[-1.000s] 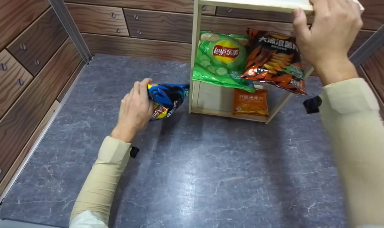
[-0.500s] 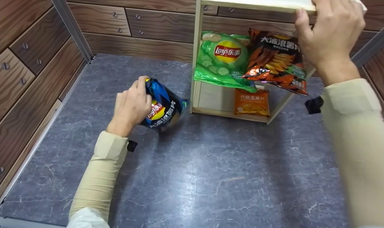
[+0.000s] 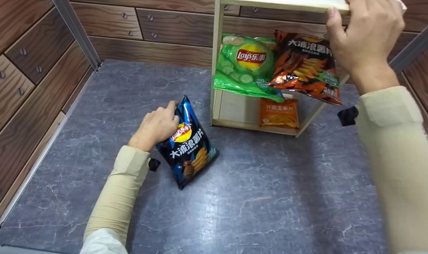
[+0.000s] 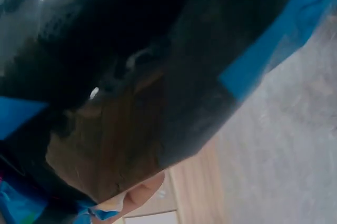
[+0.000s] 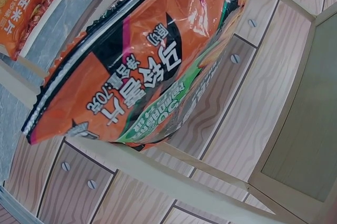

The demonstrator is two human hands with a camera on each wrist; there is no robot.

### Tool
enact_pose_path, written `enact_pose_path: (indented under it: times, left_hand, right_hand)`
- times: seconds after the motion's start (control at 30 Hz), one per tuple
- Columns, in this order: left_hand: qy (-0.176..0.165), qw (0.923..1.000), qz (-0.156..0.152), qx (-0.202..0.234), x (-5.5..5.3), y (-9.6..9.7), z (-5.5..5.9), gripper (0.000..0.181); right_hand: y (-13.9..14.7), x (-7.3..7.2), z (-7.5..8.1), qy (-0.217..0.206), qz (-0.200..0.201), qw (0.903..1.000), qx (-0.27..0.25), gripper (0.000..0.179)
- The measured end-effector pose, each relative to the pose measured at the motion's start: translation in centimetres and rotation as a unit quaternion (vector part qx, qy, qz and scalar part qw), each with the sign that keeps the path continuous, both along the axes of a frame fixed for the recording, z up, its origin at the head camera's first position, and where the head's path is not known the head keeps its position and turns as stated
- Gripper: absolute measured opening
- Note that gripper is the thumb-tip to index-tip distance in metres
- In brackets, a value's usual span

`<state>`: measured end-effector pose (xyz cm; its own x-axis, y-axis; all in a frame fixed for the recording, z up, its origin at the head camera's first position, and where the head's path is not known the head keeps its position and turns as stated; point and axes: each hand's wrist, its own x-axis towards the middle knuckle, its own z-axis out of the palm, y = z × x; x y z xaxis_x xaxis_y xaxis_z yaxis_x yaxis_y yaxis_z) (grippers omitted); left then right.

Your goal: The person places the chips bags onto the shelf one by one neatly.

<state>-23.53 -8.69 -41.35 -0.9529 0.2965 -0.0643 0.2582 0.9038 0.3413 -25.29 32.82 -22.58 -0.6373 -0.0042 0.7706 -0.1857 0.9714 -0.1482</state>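
My left hand (image 3: 158,125) grips a blue-and-black bag of Lay's chips (image 3: 191,151) by its upper left side. The bag is tilted, its printed front facing me, left of a small wooden shelf (image 3: 258,128). Up close in the left wrist view, the chip bag (image 4: 131,77) fills most of the picture, with a fingertip (image 4: 143,190) showing at its lower edge. My right hand (image 3: 367,38) holds the shelf's top board at the right corner, thumb at the front edge. Below that hand, an orange-and-black chip bag (image 3: 305,67) leans beside a green Lay's bag (image 3: 247,63).
Low in the shelf lies a small orange snack packet (image 3: 279,113), also visible as the orange packet (image 5: 23,11) in the right wrist view. Wood-patterned panels (image 3: 157,49) surround the grey marbled tabletop (image 3: 252,197). A metal post (image 3: 78,33) stands at the back left.
My left hand has turned the blue-and-black chip bag from nearly sideways to front facing me, its lower end swinging toward me. The right hand keeps its place on the shelf.
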Motion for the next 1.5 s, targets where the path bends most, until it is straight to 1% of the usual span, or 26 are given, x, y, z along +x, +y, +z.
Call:
enact_pose_path:
  times: [0.07,0.17,0.23,0.33,0.47,0.53,0.63,0.73,0.8,0.9,1.03,1.1,1.2,1.3,1.4,1.47,1.5]
  left_hand:
    - [-0.022,0.9997,0.0,0.006,-0.3,0.0,-0.6,0.054]
    - [-0.04,0.9992,0.002,0.006,-0.6,0.0,-1.4,0.054]
    - [-0.036,0.9993,0.001,-0.002,-0.8,-0.1,-1.8,0.052]
    - [-0.01,0.9999,0.001,-0.005,-1.0,-0.1,-2.3,0.047]
    - [0.038,0.9992,0.005,0.014,-1.1,-0.4,-3.1,0.038]
    - [0.063,0.9975,0.011,0.029,-1.1,-0.6,-3.4,0.036]
    - [0.103,0.9931,0.026,0.051,-0.9,-0.6,-3.7,0.031]
    - [0.133,0.9884,0.024,0.07,-0.5,-0.2,-3.6,0.028]
    - [0.152,0.9854,0.018,0.075,0.0,0.2,-3.5,0.027]
    - [0.18,0.9804,0.001,0.081,0.8,0.8,-3.4,0.027]
    - [0.193,0.9772,-0.021,0.086,2.4,1.9,-3.3,0.032]
    - [0.195,0.9769,-0.025,0.083,3.3,2.6,-3.3,0.035]
    - [0.202,0.9761,-0.016,0.079,4.4,3.4,-3.7,0.041]
    - [0.188,0.9801,0.01,0.061,5.5,4.4,-4.4,0.052]
    - [0.157,0.9866,0.038,0.02,6.5,5.3,-5.3,0.069]
    - [0.146,0.9879,0.051,-0.016,7.1,5.9,-6.0,0.08]
    - [0.147,0.987,0.055,-0.035,7.3,6.2,-6.3,0.085]
  right_hand:
    - [-0.2,0.0,0.1,0.001,0.002,1.0,-0.004,0.062]
    - [-0.5,0.2,0.2,0.003,0.003,1.0,-0.008,0.061]
    - [-0.7,0.3,0.3,0.004,0.004,0.9999,-0.01,0.06]
    - [-0.8,0.3,0.3,0.007,0.004,0.9999,-0.009,0.06]
    - [-0.8,0.1,0.1,0.009,0.003,0.9999,-0.008,0.06]
    - [-0.7,0.0,0.0,0.006,0.002,1.0,-0.008,0.061]
    - [-0.7,0.0,0.0,0.0,0.0,1.0,-0.008,0.06]
    - [-0.6,0.1,0.0,-0.004,-0.001,1.0,-0.005,0.059]
    - [-0.6,0.1,0.1,-0.006,-0.002,1.0,-0.002,0.058]
    - [-0.4,0.1,0.1,-0.005,0.001,1.0,0.004,0.059]
    - [-0.3,-0.1,0.1,0.001,0.004,1.0,0.005,0.058]
    - [-0.3,-0.1,0.1,0.003,0.006,0.9999,0.008,0.059]
    - [-0.4,0.0,0.1,-0.002,0.003,1.0,0.005,0.058]
    - [-0.7,0.3,0.3,-0.012,-0.004,0.9999,-0.004,0.057]
    - [-0.9,0.5,0.4,-0.017,-0.01,0.9998,-0.009,0.056]
    - [-1.0,0.6,0.5,-0.017,-0.012,0.9997,-0.009,0.056]
    - [-0.9,0.6,0.4,-0.018,-0.014,0.9997,-0.008,0.056]
